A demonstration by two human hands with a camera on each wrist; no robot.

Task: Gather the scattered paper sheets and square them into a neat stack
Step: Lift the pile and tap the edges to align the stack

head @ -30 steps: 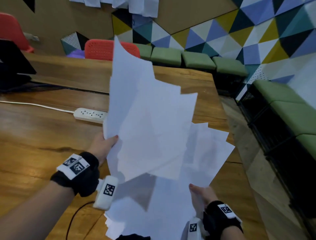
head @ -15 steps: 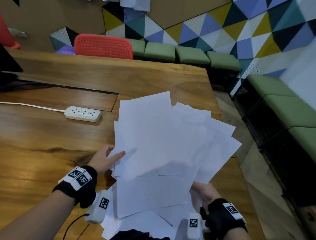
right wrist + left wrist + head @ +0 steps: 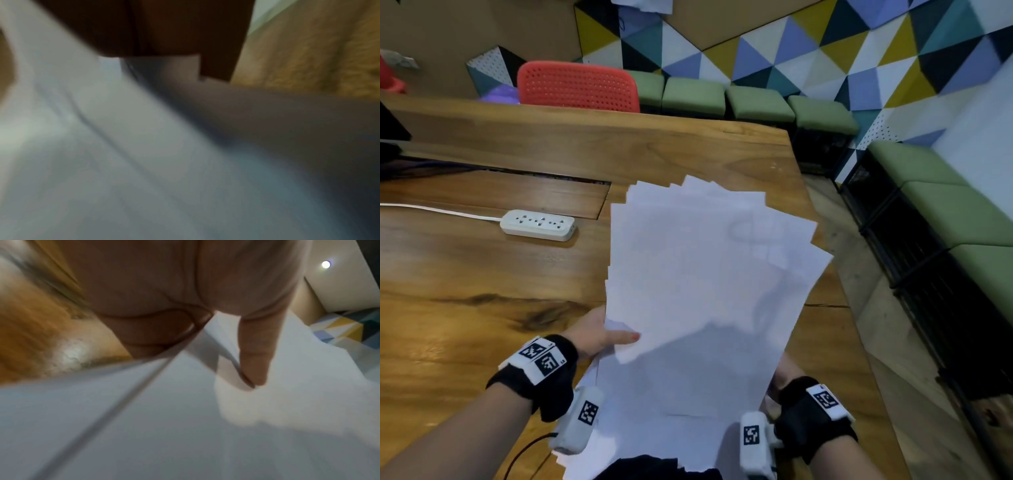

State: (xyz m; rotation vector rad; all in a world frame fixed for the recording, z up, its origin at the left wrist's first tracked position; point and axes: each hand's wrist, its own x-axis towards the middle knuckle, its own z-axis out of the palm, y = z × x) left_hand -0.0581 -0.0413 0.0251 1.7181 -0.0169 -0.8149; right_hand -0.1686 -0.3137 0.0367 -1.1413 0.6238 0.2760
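The paper sheets (image 3: 705,291) now overlap far more closely than a second ago, held over the worktop (image 3: 482,308) near its right edge. The left hand (image 3: 599,334) pinches the left edge; the right hand (image 3: 786,371) grips the near right corner. Far edges remain fanned; squaring is unfinished.

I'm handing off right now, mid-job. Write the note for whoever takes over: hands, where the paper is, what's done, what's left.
Left hand: holds the left edge of the paper sheets, thumb on top.
Right hand: at the sheets' lower right edge, mostly hidden beneath them; grip cannot be confirmed.
Sheets: gathered in one bundle over the wooden table, fanned at the far end, edges and corners misaligned.
Done: gathering, as far as the views show.
Left: square all edges, probably by tapping on the table, and lay the stack down.
Nearby: power strip to the left, apart from the paper.
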